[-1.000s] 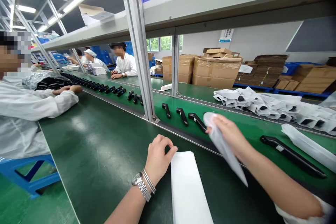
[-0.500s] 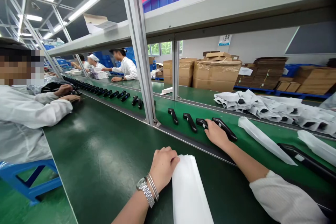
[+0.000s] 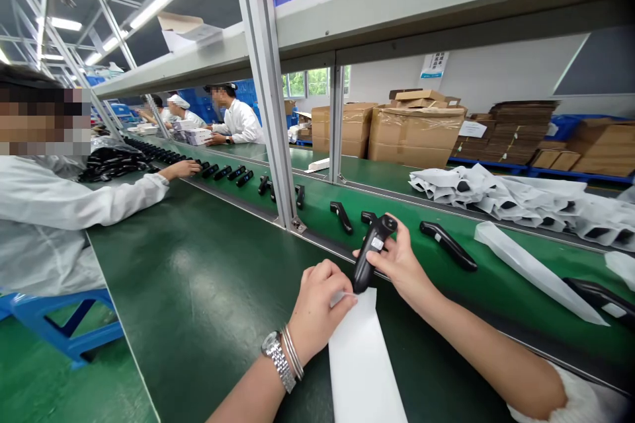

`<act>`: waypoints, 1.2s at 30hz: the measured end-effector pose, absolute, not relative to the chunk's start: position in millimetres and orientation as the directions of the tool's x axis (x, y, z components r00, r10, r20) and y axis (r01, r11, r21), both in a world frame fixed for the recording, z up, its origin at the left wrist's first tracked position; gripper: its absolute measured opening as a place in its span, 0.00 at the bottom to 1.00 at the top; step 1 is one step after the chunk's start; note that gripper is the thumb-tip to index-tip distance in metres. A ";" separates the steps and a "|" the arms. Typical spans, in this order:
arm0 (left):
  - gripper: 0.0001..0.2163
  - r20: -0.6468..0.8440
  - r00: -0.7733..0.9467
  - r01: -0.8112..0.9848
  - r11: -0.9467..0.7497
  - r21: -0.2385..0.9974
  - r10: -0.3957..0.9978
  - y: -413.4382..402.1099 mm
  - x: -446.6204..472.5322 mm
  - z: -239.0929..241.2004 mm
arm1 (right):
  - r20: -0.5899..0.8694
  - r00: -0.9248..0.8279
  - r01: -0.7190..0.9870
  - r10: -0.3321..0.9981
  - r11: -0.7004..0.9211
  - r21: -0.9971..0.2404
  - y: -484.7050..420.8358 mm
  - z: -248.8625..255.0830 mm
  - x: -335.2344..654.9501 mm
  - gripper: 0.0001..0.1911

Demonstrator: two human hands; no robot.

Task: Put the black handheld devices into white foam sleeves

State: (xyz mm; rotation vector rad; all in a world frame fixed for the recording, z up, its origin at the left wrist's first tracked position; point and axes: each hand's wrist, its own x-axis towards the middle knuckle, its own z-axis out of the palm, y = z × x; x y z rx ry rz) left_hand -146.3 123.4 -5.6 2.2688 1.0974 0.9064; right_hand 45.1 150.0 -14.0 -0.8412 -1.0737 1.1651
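Observation:
My right hand (image 3: 401,252) grips a black angled handheld device (image 3: 372,254) with a small white label, tilted with its lower end down. That end is at the mouth of a white bag (image 3: 364,363); whether it has entered I cannot tell. The bag lies flat on the green table, and my left hand (image 3: 322,307) pinches its upper edge. Further black devices lie on the green belt beyond, one (image 3: 341,217) to the left and another (image 3: 448,246) to the right of my right hand.
A long white bag (image 3: 538,271) lies on the belt at right, with a pile of filled white bags (image 3: 516,201) behind it. A metal post (image 3: 270,92) stands at the belt's edge under a shelf (image 3: 436,0). At left, a co-worker's sleeve (image 3: 119,205) reaches toward a row of devices.
My right hand has lifted a black device off the belt and brought it left to the bag's mouth. The left hand still holds the bag. The co-worker's arm has stretched toward the belt.

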 end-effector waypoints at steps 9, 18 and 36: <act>0.05 0.447 0.190 0.249 -0.483 0.839 0.874 124.8 -146.0 -4.5 | 0.064 -0.395 -0.172 0.916 -0.005 -0.985 115.0 -34.7 12.4 0.19; 0.07 0.239 0.182 0.577 -0.301 0.759 0.954 141.2 -159.8 -9.1 | 0.014 0.149 -0.018 0.989 0.017 -1.000 134.4 19.2 79.9 0.17; 0.11 0.202 0.459 0.728 -0.497 0.473 0.865 133.3 -154.9 -10.1 | 0.175 0.204 0.703 0.963 -0.019 -0.711 252.1 -46.1 89.6 0.25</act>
